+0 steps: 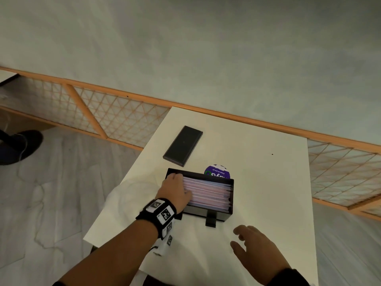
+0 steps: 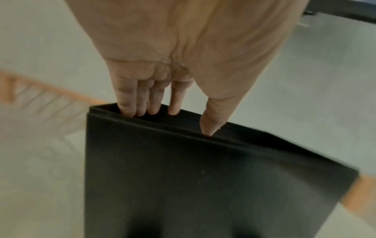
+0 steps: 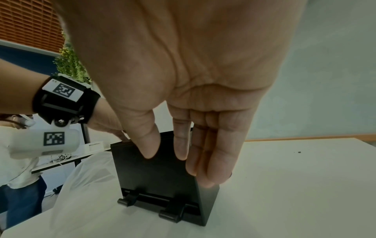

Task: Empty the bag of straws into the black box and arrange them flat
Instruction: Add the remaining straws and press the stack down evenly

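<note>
A: What's nearest?

B: The right hand [image 1: 255, 246] is hovering over the table [image 1: 268, 182], fingers loose, grasping nothing. The clear bag [image 1: 132, 205] is lying slack beside the box, looking emptied.

A: And the box?

B: The black box [image 1: 218, 213] is sitting mid-table with the straws [image 1: 208, 193] lying inside, mostly level. The left hand [image 1: 177, 188] is reaching in, fingers straight, pressing their ends. Only tidying seems left. Beyond, a black lid [image 1: 183, 145] is lying.

Overhead headcam, close wristcams; shared black box [image 1: 208, 211]
</note>
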`<state>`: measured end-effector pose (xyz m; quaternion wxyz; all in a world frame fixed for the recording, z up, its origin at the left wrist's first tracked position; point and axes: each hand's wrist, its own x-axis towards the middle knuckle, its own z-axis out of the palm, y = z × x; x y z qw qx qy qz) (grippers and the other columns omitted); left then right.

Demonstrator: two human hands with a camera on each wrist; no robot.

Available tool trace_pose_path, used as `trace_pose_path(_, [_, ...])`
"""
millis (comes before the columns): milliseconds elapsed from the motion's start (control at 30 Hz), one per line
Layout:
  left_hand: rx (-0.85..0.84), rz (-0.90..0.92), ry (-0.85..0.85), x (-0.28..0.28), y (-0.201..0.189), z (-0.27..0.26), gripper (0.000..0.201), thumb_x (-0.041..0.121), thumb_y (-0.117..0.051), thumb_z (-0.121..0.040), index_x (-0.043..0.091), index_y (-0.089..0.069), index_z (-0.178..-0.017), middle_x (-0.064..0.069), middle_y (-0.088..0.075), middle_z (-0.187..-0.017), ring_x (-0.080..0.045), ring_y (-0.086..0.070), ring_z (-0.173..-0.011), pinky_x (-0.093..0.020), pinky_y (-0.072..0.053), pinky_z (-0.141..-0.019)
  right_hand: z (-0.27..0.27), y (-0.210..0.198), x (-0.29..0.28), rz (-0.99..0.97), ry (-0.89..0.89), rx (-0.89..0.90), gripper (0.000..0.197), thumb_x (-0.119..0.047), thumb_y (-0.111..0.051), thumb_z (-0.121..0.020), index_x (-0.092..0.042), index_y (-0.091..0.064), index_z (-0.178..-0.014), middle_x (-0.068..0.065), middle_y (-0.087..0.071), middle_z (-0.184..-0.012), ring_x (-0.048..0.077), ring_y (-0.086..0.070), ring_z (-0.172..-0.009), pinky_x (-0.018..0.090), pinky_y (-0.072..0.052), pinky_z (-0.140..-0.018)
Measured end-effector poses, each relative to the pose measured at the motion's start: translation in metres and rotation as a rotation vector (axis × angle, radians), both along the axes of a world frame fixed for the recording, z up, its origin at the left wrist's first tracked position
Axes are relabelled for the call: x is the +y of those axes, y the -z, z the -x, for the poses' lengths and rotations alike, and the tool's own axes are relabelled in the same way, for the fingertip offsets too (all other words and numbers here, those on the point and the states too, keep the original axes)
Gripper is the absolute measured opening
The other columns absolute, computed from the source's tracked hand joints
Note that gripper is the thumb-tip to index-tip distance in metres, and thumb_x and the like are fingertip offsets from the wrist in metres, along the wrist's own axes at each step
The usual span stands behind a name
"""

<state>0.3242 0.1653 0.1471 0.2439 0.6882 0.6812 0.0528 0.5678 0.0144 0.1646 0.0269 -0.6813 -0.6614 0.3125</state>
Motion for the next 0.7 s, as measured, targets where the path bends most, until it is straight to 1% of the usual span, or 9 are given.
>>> trace_pose_path(67, [0.089,-0.106,0.129,-0.006,0.003,-0.004,0.033,0.036,-0.059,-0.096,0.021,-0.056,-0.125,-0.004,-0.046,-0.142,-0.023,-0.050,-0.124,-0.035,-0.049,-0.100,0.003,0.002,-0.003,0.027,-0.012,-0.013,0.034,-0.052,-0.052,-0.099,-0.040,-0.051,-0.131,-0.020,-0.054,-0.115,-0.005,-0.051,-0.093,0.014,-0.044,-0.086])
trace_pose_path(100, [0.126,-0.131,0.186,-0.008,0.004,-0.006,0.031,0.036,-0.057,-0.097,0.022,-0.059,-0.125,-0.004,-0.046,-0.143,-0.023,-0.049,-0.124,-0.036,-0.049,-0.101,0.005,0.002,-0.004,0.040,-0.012,-0.015,0.034,-0.053,-0.052,-0.099,-0.040,-0.051,-0.131,-0.020,-0.054,-0.115,-0.005,-0.050,-0.091,0.013,-0.042,-0.085])
trace_pose_path(200, [0.168,-0.120,0.290,-0.007,0.009,-0.011,0.027,0.039,-0.052,-0.101,0.023,-0.066,-0.118,-0.001,-0.056,-0.125,-0.020,-0.056,-0.110,-0.036,-0.051,-0.096,0.012,0.004,-0.005,0.048,-0.003,-0.021,0.033,-0.054,-0.052,-0.099,-0.041,-0.051,-0.129,-0.021,-0.053,-0.113,-0.010,-0.049,-0.084,0.012,-0.042,-0.082])
trace_pose_path(267, [0.165,-0.106,0.322,-0.005,0.009,-0.012,0.025,0.037,-0.052,-0.101,0.022,-0.070,-0.111,-0.002,-0.060,-0.116,-0.022,-0.060,-0.103,-0.038,-0.052,-0.092,0.019,0.008,-0.005,0.057,0.006,-0.026,0.033,-0.056,-0.054,-0.097,-0.043,-0.051,-0.127,-0.021,-0.055,-0.111,-0.013,-0.049,-0.080,0.011,-0.045,-0.084])
trace_pose_path(367, [0.075,-0.023,0.345,0.001,0.006,-0.010,0.023,0.032,-0.055,-0.099,0.018,-0.072,-0.106,-0.005,-0.064,-0.113,-0.027,-0.063,-0.103,-0.042,-0.055,-0.091,0.030,0.014,-0.006,0.089,0.036,-0.038,0.030,-0.059,-0.056,-0.094,-0.046,-0.051,-0.120,-0.020,-0.057,-0.106,-0.011,-0.052,-0.078,0.013,-0.048,-0.084])
trace_pose_path(433, [-0.032,0.056,0.384,0.002,0.001,-0.005,0.022,0.031,-0.056,-0.098,0.016,-0.071,-0.105,-0.005,-0.067,-0.109,-0.026,-0.064,-0.100,-0.043,-0.055,-0.091,0.038,0.018,-0.006,0.110,0.040,-0.049,0.026,-0.061,-0.057,-0.092,-0.050,-0.046,-0.113,-0.021,-0.058,-0.104,-0.009,-0.055,-0.079,0.014,-0.050,-0.086])
trace_pose_path(500, [-0.096,0.059,0.429,0.001,-0.012,0.005,0.025,0.032,-0.055,-0.099,0.014,-0.070,-0.107,-0.005,-0.069,-0.106,-0.023,-0.064,-0.095,-0.042,-0.056,-0.089,0.049,0.022,-0.005,0.136,0.037,-0.059,0.026,-0.062,-0.058,-0.092,-0.052,-0.041,-0.110,-0.022,-0.057,-0.105,-0.011,-0.053,-0.078,0.012,-0.049,-0.087])
trace_pose_path(600, [-0.196,-0.118,0.377,0.000,-0.031,0.040,0.028,0.035,-0.054,-0.101,0.018,-0.066,-0.118,-0.001,-0.066,-0.115,-0.018,-0.062,-0.102,-0.038,-0.054,-0.093,0.067,0.027,-0.004,0.147,0.030,-0.052,0.028,-0.062,-0.058,-0.092,-0.053,-0.041,-0.111,-0.022,-0.058,-0.107,-0.010,-0.054,-0.079,0.011,-0.048,-0.090])
trace_pose_path(700, [-0.303,-0.215,0.155,0.000,-0.041,0.104,0.039,0.039,-0.057,-0.100,0.025,-0.056,-0.136,0.007,-0.058,-0.132,-0.009,-0.055,-0.120,-0.032,-0.047,-0.106,0.082,0.036,-0.007,0.190,0.021,-0.050,0.033,-0.061,-0.057,-0.093,-0.049,-0.048,-0.122,-0.019,-0.060,-0.110,-0.008,-0.054,-0.080,0.010,-0.046,-0.088])
